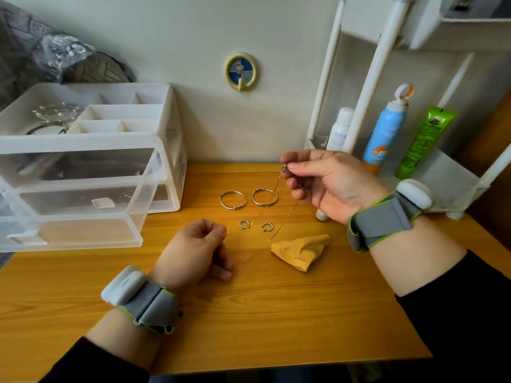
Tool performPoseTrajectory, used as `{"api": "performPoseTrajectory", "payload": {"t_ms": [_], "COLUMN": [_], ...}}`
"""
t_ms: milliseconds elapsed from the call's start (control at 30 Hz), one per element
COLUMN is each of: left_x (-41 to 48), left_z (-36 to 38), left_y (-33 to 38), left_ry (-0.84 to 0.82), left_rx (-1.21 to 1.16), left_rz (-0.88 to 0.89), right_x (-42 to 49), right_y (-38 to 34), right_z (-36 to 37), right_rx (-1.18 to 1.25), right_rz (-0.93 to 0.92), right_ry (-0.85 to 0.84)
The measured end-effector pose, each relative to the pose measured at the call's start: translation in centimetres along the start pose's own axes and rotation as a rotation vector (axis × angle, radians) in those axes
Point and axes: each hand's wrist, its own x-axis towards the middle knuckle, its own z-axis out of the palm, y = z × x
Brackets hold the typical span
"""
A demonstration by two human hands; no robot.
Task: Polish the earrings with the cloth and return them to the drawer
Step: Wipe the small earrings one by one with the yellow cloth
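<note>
Two small twisted silver earrings (pixel 244 224) (pixel 267 227) lie side by side on the wooden table (pixel 276 313). Just right of them lies a crumpled yellow cloth (pixel 301 251). My right hand (pixel 329 183) is raised above the table and pinches the top end of a thin gold chain (pixel 279 230), which hangs down to the tabletop. My left hand (pixel 199 252) rests on the table left of the earrings, fingers curled, apparently on the chain's lower end. The clear plastic drawer unit (pixel 83 183) stands at the left with its lower drawer (pixel 74 230) pulled out.
Two silver bangles (pixel 233 199) (pixel 264 197) lie behind the earrings. A white rack (pixel 359 92) at the right holds a white bottle (pixel 338 131), a blue spray can (pixel 385 128) and a green tube (pixel 423 142). The organiser's top tray (pixel 55 117) holds jewellery.
</note>
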Motion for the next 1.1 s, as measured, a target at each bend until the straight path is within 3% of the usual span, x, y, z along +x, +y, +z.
{"api": "performPoseTrajectory", "payload": {"t_ms": [233, 333, 433, 500, 633, 1100], "left_x": [-0.6, -0.6, -1.1, -1.3, -1.4, -1.2], "left_z": [0.3, 1.2, 2.4, 3.0, 3.5, 2.7], "left_y": [0.7, 1.7, 3.0, 3.3, 3.2, 2.3], "left_ry": [0.212, 0.201, -0.067, -0.153, -0.179, -0.135], "left_rx": [0.558, 0.317, -0.187, -0.291, -0.322, -0.072], "left_rz": [0.409, 0.425, 0.281, 0.244, 0.227, 0.236], "right_x": [0.0, 0.0, 0.0, -0.1, -0.1, -0.4], "right_y": [0.3, 0.2, 0.1, -0.1, -0.4, -0.5], "right_z": [1.0, 1.5, 2.0, 2.2, 2.2, 1.0], "right_rx": [-0.227, -0.307, -0.364, -0.373, -0.379, -0.349], "right_rz": [0.049, 0.076, 0.104, 0.122, 0.136, 0.126], "right_ry": [-0.074, -0.107, -0.155, -0.180, -0.185, -0.213]}}
